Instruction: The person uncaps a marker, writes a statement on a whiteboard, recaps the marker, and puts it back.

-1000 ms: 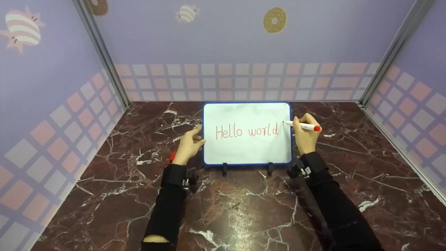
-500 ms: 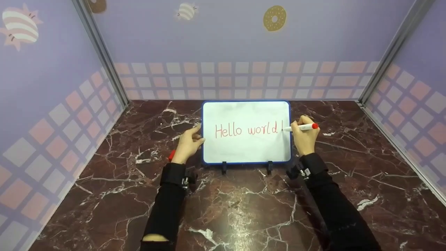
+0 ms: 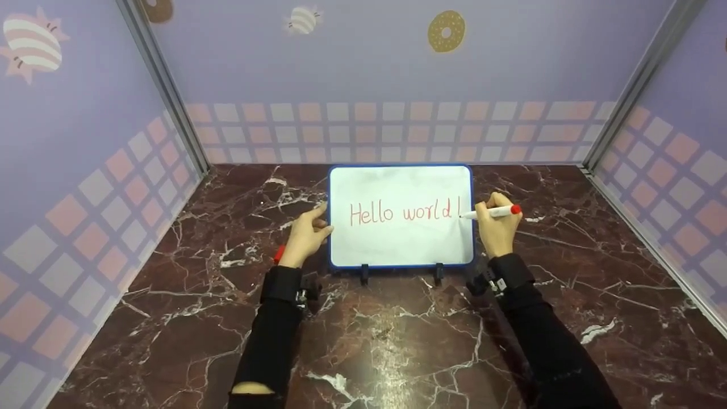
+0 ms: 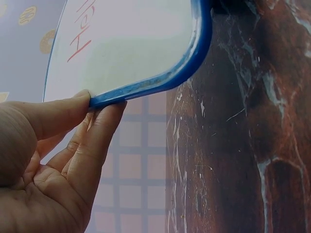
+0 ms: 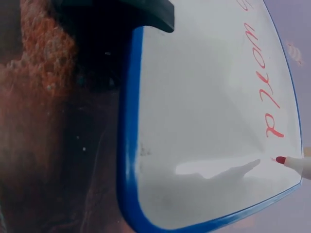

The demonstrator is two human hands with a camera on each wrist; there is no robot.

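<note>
A whiteboard (image 3: 397,244) with a blue frame stands propped up, bearing "Hello world" and an upright stroke in red. My left hand (image 3: 308,236) pinches its left edge; in the left wrist view the thumb (image 4: 63,114) lies at the front and the fingers reach behind. My right hand (image 3: 497,227) grips a white marker (image 3: 500,212) with a red end, its nib beside the lower end of the stroke. The right wrist view shows the marker's red nib (image 5: 281,159) close to the board surface; whether it touches, I cannot tell.
Two black stand feet (image 3: 364,274) hold the board's lower edge on the dark red marbled table (image 3: 386,341). A small red object (image 3: 279,254) is partly hidden behind the left wrist. A patterned back wall (image 3: 363,74) and side walls enclose the table.
From near the top of the "d", the marker nib moves down, and a red upright stroke now stands after "world". The right hand shifts slightly down with it; the left hand keeps its place on the board.
</note>
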